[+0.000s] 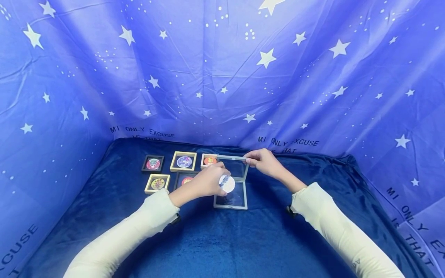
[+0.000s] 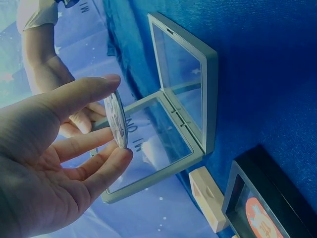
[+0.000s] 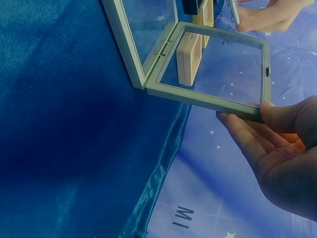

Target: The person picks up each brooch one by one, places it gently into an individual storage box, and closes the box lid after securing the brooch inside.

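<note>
My left hand (image 1: pixel 208 181) pinches a round, flat badge (image 1: pixel 228 184) by its edge, between the thumb and fingertips. White with blue markings, the badge is over the lower half of a grey hinged display frame (image 1: pixel 245 199). The frame stands open, its clear film panes showing in both wrist views. My right hand (image 1: pixel 267 163) pinches a far corner of the raised lid (image 3: pixel 208 103), thumb on one side and fingers on the other. In the left wrist view the badge (image 2: pixel 117 119) is tilted almost edge-on, apart from the film.
Left of the open frame are several smaller framed badges, among them a black frame (image 1: pixel 143 168), a gold frame (image 1: pixel 172 167) and another gold one (image 1: pixel 147 190). My left forearm partly covers a dark frame (image 1: pixel 177 178). A starry curtain (image 1: pixel 222 69) rises behind the blue cloth (image 1: pixel 208 239).
</note>
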Available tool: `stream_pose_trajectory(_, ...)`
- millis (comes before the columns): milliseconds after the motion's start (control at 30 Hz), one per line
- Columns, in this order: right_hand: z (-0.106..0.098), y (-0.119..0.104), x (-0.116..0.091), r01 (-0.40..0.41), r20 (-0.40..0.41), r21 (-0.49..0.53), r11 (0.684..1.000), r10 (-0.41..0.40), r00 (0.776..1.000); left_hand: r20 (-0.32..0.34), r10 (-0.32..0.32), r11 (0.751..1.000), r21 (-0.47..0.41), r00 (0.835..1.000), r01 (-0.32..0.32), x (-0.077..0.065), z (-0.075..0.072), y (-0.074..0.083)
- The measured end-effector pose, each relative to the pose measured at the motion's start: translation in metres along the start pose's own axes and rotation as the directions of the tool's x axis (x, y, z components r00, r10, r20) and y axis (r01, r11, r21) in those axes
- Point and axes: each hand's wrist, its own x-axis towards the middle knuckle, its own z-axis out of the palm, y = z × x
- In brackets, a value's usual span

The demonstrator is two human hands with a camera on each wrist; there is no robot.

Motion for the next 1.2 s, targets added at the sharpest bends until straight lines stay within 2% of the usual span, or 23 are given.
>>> stream_pose_trajectory(267, 0.001, 0.000, 0.002, -0.018, -0.002, 0.005, 1.000, 0.018, 1.000, 0.019, 0.000, 1.000, -0.011, 1.000, 0.000, 0.004, 0.003, 0.000)
stream_pose_trajectory(500, 0.001, -0.001, 0.001, -0.005, -0.004, -0.003, 1.000, 0.005, 1.000, 0.039, 0.038, 0.999, 0.021, 0.999, -0.039, 0.008, 0.004, -0.002)
stream_pose_trajectory(767, 0.001, -0.001, 0.002, -0.008, 0.001, -0.001, 1.000, 0.008, 1.000, 0.107, 0.049, 0.999, -0.007, 0.993, -0.048, 0.015, 0.003, 0.000)
stream_pose_trajectory(1000, 0.001, 0.000, 0.002, -0.010, 0.003, 0.004, 1.000, 0.010, 1.000, 0.175, 0.031, 0.999, 0.010, 0.984, -0.033, 0.023, 0.010, -0.002)
stream_pose_trajectory(1200, 0.001, 0.000, 0.002, -0.011, 0.003, -0.001, 1.000, 0.011, 1.000, 0.213, 0.046, 0.998, 0.028, 0.976, -0.054, 0.028, 0.015, -0.003)
